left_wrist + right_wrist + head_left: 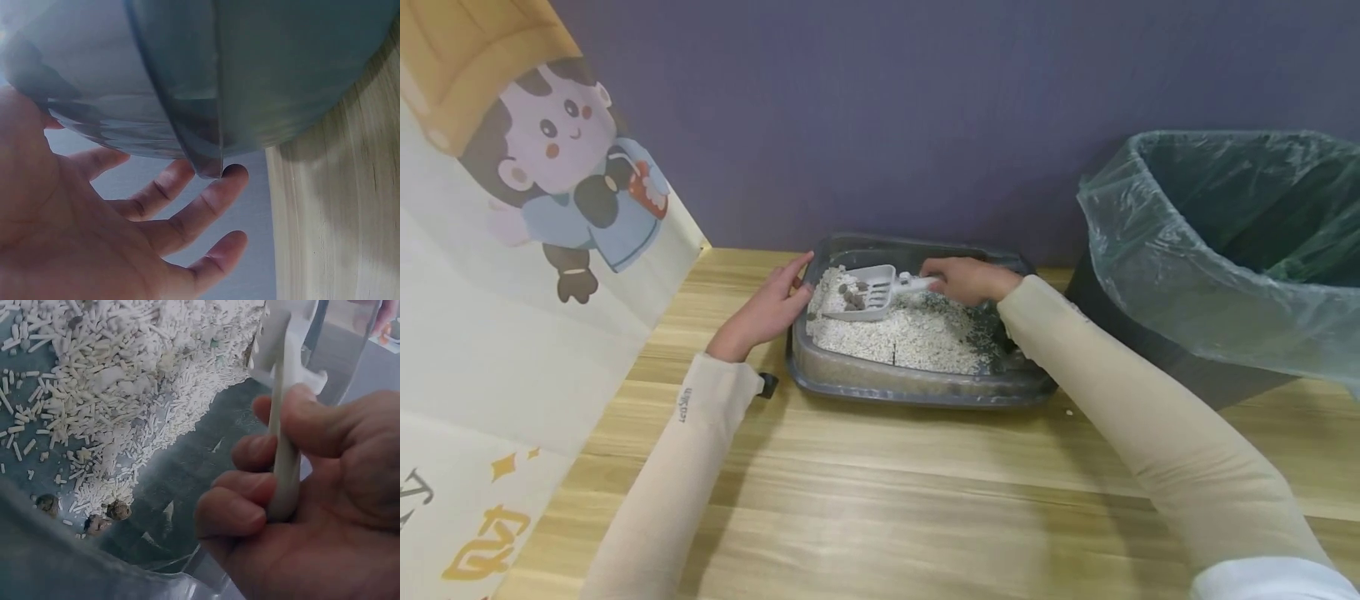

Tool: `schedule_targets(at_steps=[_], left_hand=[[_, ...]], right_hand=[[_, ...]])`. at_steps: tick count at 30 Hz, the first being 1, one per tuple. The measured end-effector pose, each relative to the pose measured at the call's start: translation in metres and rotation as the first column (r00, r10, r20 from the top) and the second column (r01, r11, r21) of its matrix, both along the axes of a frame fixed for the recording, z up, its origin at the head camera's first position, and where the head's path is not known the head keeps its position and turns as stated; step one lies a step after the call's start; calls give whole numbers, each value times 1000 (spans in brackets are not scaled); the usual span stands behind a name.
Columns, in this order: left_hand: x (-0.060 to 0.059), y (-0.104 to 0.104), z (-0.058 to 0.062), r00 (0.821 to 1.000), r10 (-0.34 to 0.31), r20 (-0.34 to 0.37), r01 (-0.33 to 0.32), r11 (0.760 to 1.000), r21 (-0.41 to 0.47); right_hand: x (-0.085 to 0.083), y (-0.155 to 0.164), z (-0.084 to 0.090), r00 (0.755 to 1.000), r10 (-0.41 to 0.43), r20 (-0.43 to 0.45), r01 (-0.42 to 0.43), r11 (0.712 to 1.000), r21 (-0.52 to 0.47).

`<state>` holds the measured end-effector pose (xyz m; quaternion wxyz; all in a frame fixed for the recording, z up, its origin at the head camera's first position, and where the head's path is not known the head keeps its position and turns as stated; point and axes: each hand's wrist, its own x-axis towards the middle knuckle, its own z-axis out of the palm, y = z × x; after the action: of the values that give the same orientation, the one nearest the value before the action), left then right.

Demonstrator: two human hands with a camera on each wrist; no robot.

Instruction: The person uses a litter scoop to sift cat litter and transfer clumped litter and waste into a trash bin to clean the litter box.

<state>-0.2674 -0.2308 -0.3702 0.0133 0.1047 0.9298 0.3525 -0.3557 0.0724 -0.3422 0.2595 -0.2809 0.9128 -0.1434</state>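
A grey litter tray (917, 388) with white pellet litter (917, 333) sits on the wooden table against the wall. My right hand (966, 279) grips the handle of a white slotted scoop (865, 293), which carries several dark lumps above the litter. In the right wrist view my fingers (250, 512) curl round the scoop handle (281, 456), with litter (119, 387) and dark lumps (106, 512) on the tray floor. My left hand (767, 310) rests open against the tray's left rim. The left wrist view shows its straight fingers (206, 200) touching the tray's outer wall (187, 81).
A dark bin lined with a clear plastic bag (1217, 250) stands at the right, close to the tray. A cartoon-printed banner (512, 250) fills the left side. A small black object (767, 384) lies by my left wrist. Bare wooden tabletop (887, 492) lies in front.
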Motion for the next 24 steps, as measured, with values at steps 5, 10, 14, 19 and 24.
schedule_targets(at_steps=[5,10,14,19,24], left_hand=[[1,0,0,1000,10,3,-10,1000,-1],[1,2,2,1000,20,4,-20,1000,-2],[1,2,2,1000,27,7,-27,1000,-6],[0,1,1,1000,20,5,-20,1000,-4],[0,4,0,1000,12,-8,-12,1000,1]], right_hand=[[6,0,10,997,9,-71,-8,1000,9],[15,-7,30,988,3,-153,2,999,36],[18,-15,32,990,39,-134,-34,999,36],[18,-22,24,990,135,-43,-131,988,78],[16,-12,15,976,199,91,-207,975,84]])
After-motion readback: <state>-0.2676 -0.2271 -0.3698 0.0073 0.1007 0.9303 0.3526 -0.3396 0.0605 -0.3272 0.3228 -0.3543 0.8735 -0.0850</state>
